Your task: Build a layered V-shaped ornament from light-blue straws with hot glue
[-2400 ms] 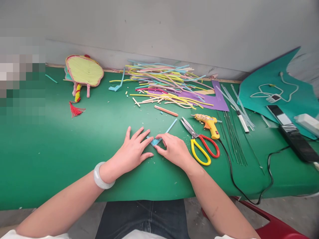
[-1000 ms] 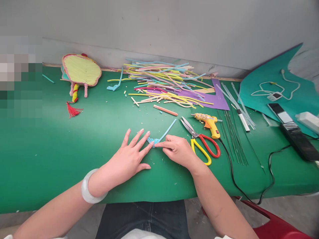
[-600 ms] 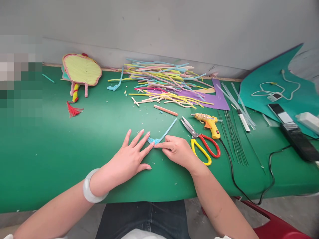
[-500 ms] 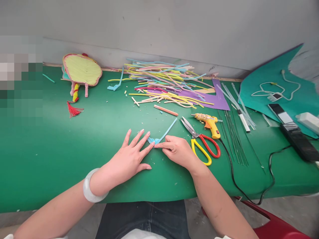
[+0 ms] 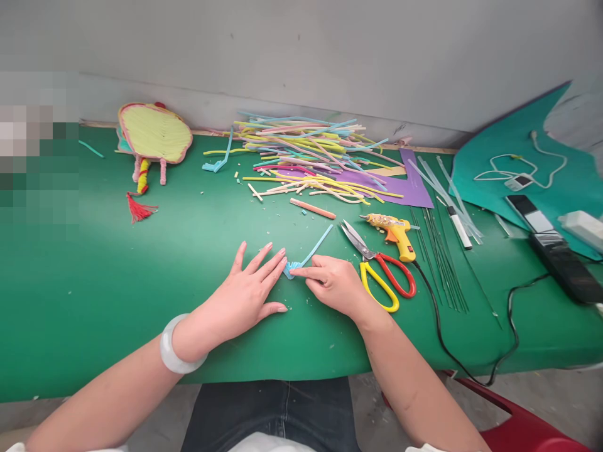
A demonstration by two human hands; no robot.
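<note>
Hands mid-frame on the tabletop (image 5: 141,270): left hand (image 5: 245,292) open flat, right hand (image 5: 334,282) curled, pinching the folded end of the blue strip (image 5: 315,246) between them, its length slanting up-right, nearer the right.

Left of the left hand (image 5: 245,292) the worktop (image 5: 117,270) lies bare and wide. Just right of the right hand (image 5: 334,282) scissors (image 5: 377,270) block the way, a glue gun (image 5: 394,233) behind them, its cord (image 5: 438,320) trailing over the front edge. A pile of strips (image 5: 306,154) crowds the back.
</note>
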